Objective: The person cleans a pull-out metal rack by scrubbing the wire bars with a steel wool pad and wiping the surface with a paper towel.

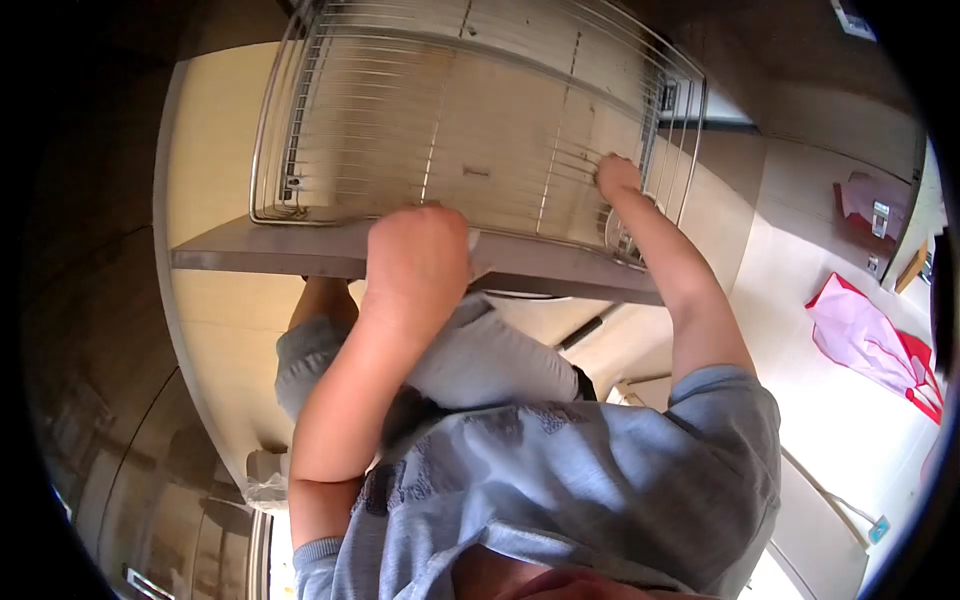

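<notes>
A wire basket (440, 120) with thin metal bars sits above a grey-brown panel edge (270, 250). My left hand (418, 255) is closed in a fist at the basket's near edge, in front of the panel. A small pale bit shows beside its fingers, too little to identify. Reaching over the right part of the basket, my right hand (618, 176) has its fingers curled in at the wires. What the fingers of either hand grip is hidden.
A light cabinet side (215, 150) rises at the left. Pink and red cloth (865, 335) lies on the pale floor at the right. A clear plastic bag (268, 478) is at lower left, and a cord with a blue end (878, 529) at lower right.
</notes>
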A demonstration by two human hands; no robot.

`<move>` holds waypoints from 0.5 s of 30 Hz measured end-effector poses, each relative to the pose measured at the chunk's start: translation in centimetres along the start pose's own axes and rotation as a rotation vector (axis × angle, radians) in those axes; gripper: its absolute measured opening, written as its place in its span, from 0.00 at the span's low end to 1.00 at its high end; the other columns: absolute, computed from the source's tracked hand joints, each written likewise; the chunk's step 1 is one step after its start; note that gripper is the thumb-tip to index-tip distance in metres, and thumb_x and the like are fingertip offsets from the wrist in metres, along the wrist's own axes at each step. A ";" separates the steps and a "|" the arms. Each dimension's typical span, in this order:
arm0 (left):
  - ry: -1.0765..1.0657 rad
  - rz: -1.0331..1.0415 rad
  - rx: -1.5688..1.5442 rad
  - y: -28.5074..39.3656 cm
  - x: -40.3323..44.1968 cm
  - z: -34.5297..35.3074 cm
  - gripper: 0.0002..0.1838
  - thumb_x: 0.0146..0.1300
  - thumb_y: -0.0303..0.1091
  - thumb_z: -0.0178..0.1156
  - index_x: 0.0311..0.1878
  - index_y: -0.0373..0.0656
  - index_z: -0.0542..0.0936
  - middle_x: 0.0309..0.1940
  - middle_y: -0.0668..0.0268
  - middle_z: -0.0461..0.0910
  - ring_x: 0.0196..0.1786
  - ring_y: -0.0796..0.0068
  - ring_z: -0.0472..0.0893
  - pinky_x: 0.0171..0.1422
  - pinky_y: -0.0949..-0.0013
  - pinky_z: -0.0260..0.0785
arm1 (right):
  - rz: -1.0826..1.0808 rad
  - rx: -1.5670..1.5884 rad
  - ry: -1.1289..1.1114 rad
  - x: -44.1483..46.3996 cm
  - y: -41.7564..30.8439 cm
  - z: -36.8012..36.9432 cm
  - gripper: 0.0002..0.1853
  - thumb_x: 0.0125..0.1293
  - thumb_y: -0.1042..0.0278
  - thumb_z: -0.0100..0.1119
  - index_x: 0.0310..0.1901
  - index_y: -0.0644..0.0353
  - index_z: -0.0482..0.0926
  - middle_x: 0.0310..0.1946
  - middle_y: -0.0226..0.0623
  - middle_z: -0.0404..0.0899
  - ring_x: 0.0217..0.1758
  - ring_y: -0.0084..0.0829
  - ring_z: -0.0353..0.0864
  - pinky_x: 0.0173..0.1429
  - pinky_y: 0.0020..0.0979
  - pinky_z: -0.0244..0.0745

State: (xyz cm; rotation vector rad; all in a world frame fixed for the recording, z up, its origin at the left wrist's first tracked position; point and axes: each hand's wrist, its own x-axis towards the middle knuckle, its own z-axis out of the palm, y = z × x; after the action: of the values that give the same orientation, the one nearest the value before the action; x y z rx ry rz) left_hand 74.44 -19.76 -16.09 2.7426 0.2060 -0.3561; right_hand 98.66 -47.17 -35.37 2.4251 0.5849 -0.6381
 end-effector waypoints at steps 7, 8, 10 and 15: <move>-0.034 -0.021 -0.009 0.1 -0.1 -0.5 0.03 0.46 0.28 0.59 0.24 0.44 0.81 0.26 0.61 0.80 0.34 0.65 0.82 0.35 0.67 0.74 | -0.379 0.615 0.559 -2.5 -14.6 -9.7 0.11 0.60 0.63 0.56 0.45 0.51 0.76 0.43 0.36 0.73 0.47 0.43 0.75 0.46 0.41 0.74; -0.041 -0.020 -0.029 0.0 -0.1 -0.4 0.03 0.46 0.28 0.59 0.24 0.44 0.81 0.26 0.61 0.80 0.34 0.65 0.82 0.35 0.67 0.74 | -0.507 0.655 0.584 -1.6 -17.7 -9.8 0.11 0.60 0.64 0.55 0.44 0.51 0.75 0.44 0.36 0.72 0.48 0.42 0.74 0.47 0.41 0.74; -0.028 -0.021 -0.113 -0.5 0.0 -0.1 0.04 0.45 0.30 0.60 0.25 0.42 0.80 0.28 0.59 0.80 0.34 0.59 0.81 0.37 0.63 0.74 | -0.624 0.671 0.554 -0.7 -20.1 -9.8 0.09 0.61 0.65 0.53 0.44 0.50 0.75 0.46 0.36 0.70 0.51 0.42 0.72 0.47 0.41 0.74; -0.088 -0.050 -0.104 -0.1 0.0 0.0 0.06 0.44 0.32 0.62 0.26 0.42 0.80 0.30 0.57 0.79 0.35 0.57 0.80 0.39 0.60 0.73 | -0.549 0.500 0.440 -1.8 -13.8 -4.2 0.20 0.52 0.77 0.56 0.48 0.49 0.71 0.49 0.42 0.65 0.53 0.46 0.70 0.50 0.40 0.74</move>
State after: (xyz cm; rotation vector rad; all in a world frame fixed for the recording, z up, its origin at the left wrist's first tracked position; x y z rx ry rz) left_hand 74.38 -19.65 -16.14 2.6162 0.2630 -0.4658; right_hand 91.25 -34.74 -36.92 2.9110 1.4540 -0.4973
